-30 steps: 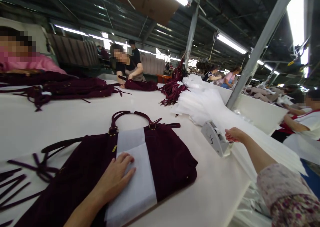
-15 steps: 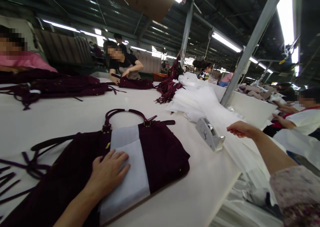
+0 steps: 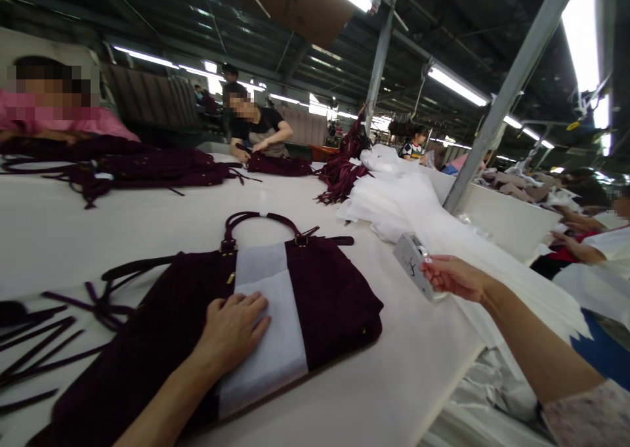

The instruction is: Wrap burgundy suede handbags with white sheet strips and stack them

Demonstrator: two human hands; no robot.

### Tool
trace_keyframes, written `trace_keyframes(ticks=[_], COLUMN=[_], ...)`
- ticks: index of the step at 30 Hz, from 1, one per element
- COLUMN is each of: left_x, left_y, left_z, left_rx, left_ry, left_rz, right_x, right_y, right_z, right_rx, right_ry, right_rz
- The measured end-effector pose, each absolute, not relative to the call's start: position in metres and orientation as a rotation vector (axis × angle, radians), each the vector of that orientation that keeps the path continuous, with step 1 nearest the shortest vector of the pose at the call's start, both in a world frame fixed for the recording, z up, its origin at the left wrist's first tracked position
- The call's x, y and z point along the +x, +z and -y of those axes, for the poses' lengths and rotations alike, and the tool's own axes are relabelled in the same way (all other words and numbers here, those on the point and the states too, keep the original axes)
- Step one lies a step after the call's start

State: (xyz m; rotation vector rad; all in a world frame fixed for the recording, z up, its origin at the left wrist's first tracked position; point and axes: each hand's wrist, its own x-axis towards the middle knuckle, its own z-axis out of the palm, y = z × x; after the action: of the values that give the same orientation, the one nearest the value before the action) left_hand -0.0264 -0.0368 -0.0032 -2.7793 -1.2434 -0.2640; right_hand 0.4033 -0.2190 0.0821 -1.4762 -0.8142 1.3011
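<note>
My left hand (image 3: 237, 329) lies flat with its fingers stretched on a dark maroon handbag (image 3: 335, 296). Under the palm, a band of white paper (image 3: 263, 270) wraps across the bag's middle. The bag rests on its side, its looped handles (image 3: 263, 215) pointing away from me. My right hand (image 3: 455, 276) is closed in a pinch in front of a grey tape dispenser (image 3: 411, 263) and partly covers it. A small pale, shiny bit at the fingertips looks like a piece of tape (image 3: 427, 260).
White paper sheets (image 3: 418, 204) are heaped right of the dispenser. Maroon straps (image 3: 342, 178) lie behind, and more maroon bags (image 3: 162, 168) sit along the far left. Co-workers handle bags across the white table (image 3: 187, 211). A slanted metal post (image 3: 512, 92) rises at right.
My right hand has moved left from beside the tape dispenser to in front of it, still pinched. My left hand stays flat on the wrapped handbag. The view has shifted slightly left.
</note>
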Motion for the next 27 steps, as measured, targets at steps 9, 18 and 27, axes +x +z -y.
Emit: trace_keyframes(ticks=[9, 18, 27], left_x=[-0.025, -0.019, -0.005], left_y=[-0.016, -0.032, -0.027], left_z=[0.072, 0.084, 0.095], left_rx=[-2.703, -2.688, -2.579], left_ry=[-0.333, -0.374, -0.141], left_rz=[1.368, 1.493, 1.545], right_x=[0.229, 0.110, 0.095], right_y=[0.079, 0.031, -0.011], right_z=[0.108, 0.004, -0.010], right_rx=[-1.205, -1.384, -1.524], right_ry=[1.760, 1.870, 1.778], right_rz=[0.973, 0.942, 0.933])
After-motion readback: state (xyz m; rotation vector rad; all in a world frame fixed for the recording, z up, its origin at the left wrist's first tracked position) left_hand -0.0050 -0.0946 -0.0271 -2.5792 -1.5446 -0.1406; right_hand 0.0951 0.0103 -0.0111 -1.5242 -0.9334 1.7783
